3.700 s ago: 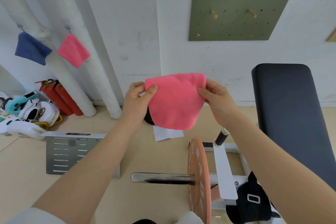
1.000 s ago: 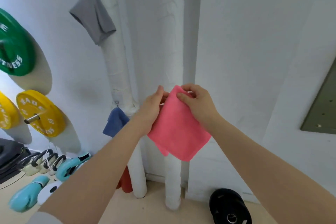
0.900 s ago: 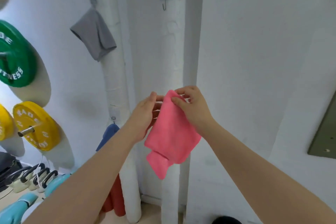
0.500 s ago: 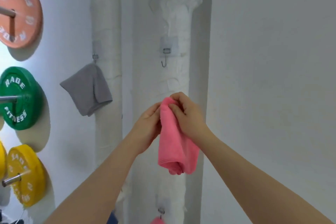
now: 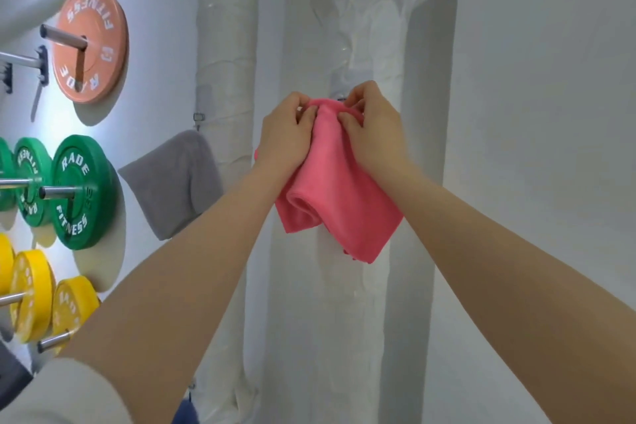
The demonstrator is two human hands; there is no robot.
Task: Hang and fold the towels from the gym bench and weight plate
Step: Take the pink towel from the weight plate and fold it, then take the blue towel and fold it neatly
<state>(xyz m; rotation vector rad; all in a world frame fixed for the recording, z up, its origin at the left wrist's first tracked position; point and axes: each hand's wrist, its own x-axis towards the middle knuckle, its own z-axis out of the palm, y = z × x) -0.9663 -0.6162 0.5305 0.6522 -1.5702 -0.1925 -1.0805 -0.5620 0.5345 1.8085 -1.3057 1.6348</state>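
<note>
1. Both hands, left hand (image 5: 285, 134) and right hand (image 5: 375, 127), are pinching the top of the pink towel (image 5: 339, 196) against the white wrapped pipe (image 5: 361, 286), so nothing is passing behind the grip.
2. To the left of the grip, a second white pipe (image 5: 225, 45) is standing close, with the grey towel (image 5: 175, 182) hanging on it.
3. To the right of the grip, the bare wall (image 5: 543, 148) is leaving free room.
4. Further left, the weight plates (image 5: 91, 43) on pegs are sticking out.
</note>
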